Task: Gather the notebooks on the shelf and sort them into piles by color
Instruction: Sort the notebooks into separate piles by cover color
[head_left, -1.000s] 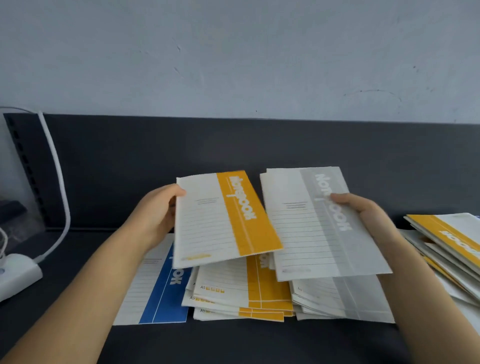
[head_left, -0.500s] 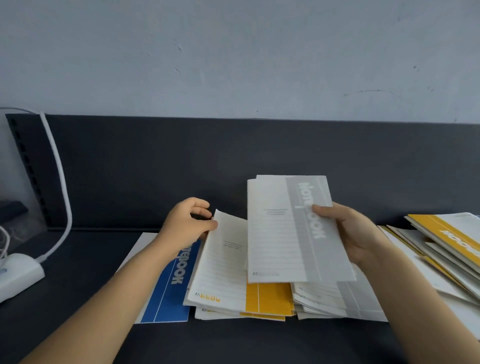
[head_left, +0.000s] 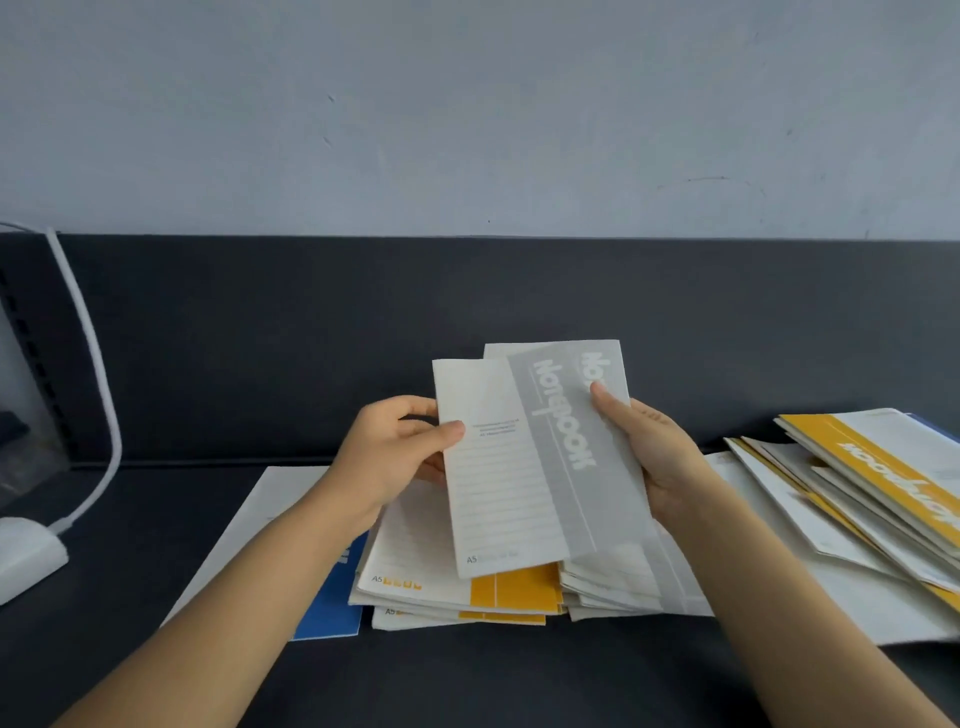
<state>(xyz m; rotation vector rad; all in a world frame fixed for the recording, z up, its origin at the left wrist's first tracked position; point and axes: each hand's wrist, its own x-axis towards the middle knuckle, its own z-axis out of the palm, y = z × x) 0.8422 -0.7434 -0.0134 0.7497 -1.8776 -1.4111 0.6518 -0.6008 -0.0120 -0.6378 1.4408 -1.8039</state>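
Moved onto the grey notebook (head_left: 501, 488), the left hand (head_left: 389, 462) pinches its left edge; the right edge is gripped by the right hand (head_left: 660, 457).

2 notebooks (head_left: 540, 467) above 2 piles (head_left: 519, 592) | heap (head_left: 883, 467) right (fanned) | adapter (head_left: 26, 551) far left

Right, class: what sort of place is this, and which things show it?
Likely a shop or stockroom shelf: dark grey shelf, a perforated upright at left, piles of identical yellow-striped paper notebooks.
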